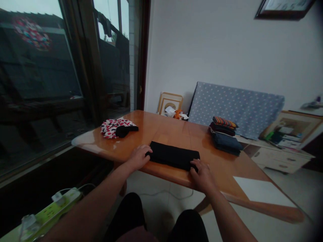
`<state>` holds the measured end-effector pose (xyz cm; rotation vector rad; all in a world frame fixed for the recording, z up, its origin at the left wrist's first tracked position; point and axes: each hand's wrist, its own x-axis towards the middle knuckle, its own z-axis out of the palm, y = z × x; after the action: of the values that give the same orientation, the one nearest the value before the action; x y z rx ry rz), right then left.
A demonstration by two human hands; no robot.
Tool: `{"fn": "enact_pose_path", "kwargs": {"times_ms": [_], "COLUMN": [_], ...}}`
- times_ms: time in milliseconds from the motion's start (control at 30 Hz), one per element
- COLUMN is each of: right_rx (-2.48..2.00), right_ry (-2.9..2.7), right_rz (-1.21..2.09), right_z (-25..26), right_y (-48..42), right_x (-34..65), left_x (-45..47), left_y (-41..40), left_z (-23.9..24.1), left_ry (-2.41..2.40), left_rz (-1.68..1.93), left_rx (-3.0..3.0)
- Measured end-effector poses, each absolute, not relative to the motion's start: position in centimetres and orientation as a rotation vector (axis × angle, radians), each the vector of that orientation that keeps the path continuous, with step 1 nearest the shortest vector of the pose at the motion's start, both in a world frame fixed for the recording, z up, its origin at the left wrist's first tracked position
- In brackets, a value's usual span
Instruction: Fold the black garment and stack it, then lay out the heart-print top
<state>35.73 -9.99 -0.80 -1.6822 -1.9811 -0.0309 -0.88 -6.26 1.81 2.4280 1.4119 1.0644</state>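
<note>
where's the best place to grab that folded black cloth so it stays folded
Probably its two short ends, one from each side: the folded black cloth lies flat as a long strip across the table, and the left hand and right hand rest there.

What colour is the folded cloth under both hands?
Plain black folded cloth, clearest in the head view.
</note>
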Motion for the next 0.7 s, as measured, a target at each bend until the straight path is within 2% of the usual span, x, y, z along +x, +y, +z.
{"fn": "enact_pose_path", "kwargs": {"times_ms": [700], "right_rx": [-1.646], "right_ry": [-1.96], "right_rz": [0.047], "right_z": [1.4], "right_y": [-10.1], "right_x": [36.6], "left_x": [-0.7], "left_y": [-7.9], "left_z": [2.2], "left_ry": [1.508], "left_rz": [0.937], "left_rx": [2.672]}}
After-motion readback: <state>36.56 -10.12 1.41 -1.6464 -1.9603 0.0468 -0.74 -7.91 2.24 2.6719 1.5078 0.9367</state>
